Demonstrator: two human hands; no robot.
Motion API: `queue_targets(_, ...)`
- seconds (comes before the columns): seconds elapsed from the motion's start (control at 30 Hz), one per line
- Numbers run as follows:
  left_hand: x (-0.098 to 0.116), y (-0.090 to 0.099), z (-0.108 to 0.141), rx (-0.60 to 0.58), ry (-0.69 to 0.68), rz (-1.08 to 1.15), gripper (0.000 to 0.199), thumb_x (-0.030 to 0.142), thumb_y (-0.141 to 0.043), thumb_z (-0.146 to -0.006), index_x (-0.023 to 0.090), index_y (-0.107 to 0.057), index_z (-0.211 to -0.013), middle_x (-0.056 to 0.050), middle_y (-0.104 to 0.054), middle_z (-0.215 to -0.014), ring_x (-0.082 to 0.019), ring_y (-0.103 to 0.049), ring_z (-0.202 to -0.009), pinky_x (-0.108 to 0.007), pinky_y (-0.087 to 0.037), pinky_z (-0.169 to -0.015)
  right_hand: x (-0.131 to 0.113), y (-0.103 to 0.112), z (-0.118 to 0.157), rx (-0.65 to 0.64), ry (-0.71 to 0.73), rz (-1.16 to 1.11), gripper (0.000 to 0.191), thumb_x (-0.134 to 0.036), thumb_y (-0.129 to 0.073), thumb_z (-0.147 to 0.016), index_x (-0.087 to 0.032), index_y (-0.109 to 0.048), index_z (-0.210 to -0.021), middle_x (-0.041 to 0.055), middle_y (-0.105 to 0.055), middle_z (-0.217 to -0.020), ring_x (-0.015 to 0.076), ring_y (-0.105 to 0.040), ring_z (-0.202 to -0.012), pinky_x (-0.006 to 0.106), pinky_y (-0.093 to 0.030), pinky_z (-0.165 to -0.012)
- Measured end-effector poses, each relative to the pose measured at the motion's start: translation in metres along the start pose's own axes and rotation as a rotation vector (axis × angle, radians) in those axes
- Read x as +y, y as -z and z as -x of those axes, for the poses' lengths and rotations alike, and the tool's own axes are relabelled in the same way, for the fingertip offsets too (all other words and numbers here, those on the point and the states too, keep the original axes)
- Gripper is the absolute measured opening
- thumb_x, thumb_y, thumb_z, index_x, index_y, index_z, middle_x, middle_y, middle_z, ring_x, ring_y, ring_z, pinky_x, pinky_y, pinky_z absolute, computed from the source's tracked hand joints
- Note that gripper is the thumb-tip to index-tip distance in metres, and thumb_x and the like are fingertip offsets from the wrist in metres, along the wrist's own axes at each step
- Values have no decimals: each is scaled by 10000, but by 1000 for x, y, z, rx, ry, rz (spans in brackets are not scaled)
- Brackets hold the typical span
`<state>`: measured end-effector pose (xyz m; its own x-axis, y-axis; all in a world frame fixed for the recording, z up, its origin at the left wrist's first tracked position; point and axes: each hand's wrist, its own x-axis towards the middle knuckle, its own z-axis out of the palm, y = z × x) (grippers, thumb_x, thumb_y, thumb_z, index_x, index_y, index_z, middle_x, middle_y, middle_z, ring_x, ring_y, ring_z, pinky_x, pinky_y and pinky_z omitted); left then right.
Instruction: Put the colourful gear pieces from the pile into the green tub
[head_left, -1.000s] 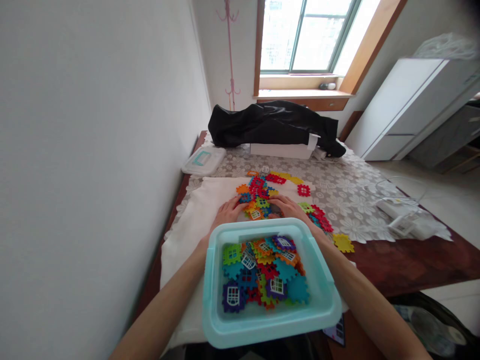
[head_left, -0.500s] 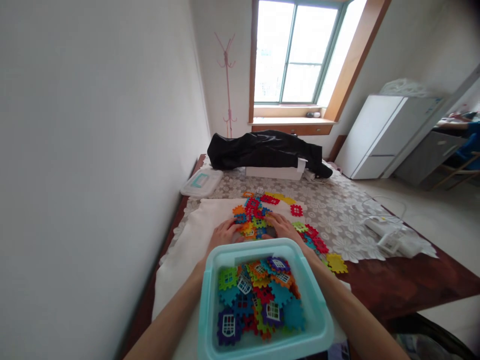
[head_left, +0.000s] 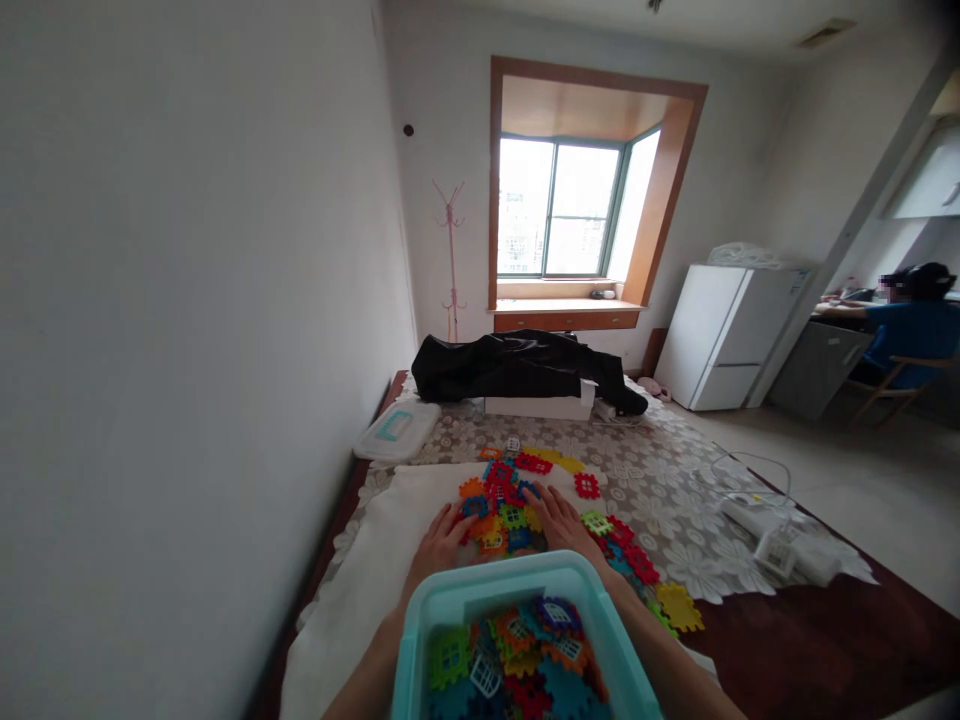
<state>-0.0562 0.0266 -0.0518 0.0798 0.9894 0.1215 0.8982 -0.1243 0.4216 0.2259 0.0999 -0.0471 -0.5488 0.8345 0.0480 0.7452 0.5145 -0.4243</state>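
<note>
Tiles [head_left: 499, 505] in a big heap on the white cloth [head_left: 352, 600], and plenty more sit in the teal tub [head_left: 487, 585]! The left hand [head_left: 446, 548] and right hand [head_left: 562, 525] lie spread open on the heap's near edge, apparently gripping nothing, though it's hard to be sure from here.

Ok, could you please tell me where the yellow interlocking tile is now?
In the head view, the yellow tile lies on the lace cloth's near edge, right of the right hand, near a red tile.
</note>
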Motion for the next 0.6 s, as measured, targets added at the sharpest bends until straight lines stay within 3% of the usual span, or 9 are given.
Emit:
queue_targets(0.1, -10, -8, -4, -44, -8, -27, 674, 501, -768, -901, 262, -643, -1518, -110, -381, -1739, -392, -306, -1634, -565, -376, -1308, -1, -5, -11, -77, 26, 15, 924, -707, -674, -890, -376, -372, -1698, 63, -291, -1778, 411, -302, -1633, 600, -300, -1330)
queue_targets(0.2, -15, -14, -6, -82, -16, -52, 703, 481, -753, -919, 253, -598, -1566, -119, -338, -1755, -398, -254, -1646, -543, -380, -1308, -3, -7, -22, -38, 62, 18, 875, -671, -706, -859, -426, -442, -1656, 57, -403, -1729, 404, -419, -1569, 593, -376, -1289)
queue_targets(0.37, -10, -13, -6, -159, 2, -61, 673, 298, -726, -914, 277, -589, -1573, -107, -315, -1763, -364, -260, -1652, -515, -371, -1318, -9, -5, -26, -28, 38, -28, 891, -612, -747, -820, -302, -513, -1622, 148, -465, -1666, 437, -478, -1494, 612, -413, -1230)
queue_targets(0.47, -1, -5, -3, -194, 40, -41, 643, 295, -696, -910, 273, -612, -1547, -102, -360, -1751, -342, -297, -1646, -499, -378, -1315, -8, -7, -23, -3, 44, -92, 695, -532, -735, -835, -279, -632, -1474, 152, -502, -1616, 398, -542, -1433, 534, -516, -1133)
queue_targets(0.6, 5, 4, 1, -151, 38, 2, 603, 350, -705, -880, 259, -668, -1475, -103, -462, -1700, -327, -410, -1595, -469, -375, -1316, -4, -12, -23, 46, 54, -114, 434, -489, -699, -860, -271, -692, -1234, 128, -548, -1560, 380, -607, -1340, 507, -578, -1021)
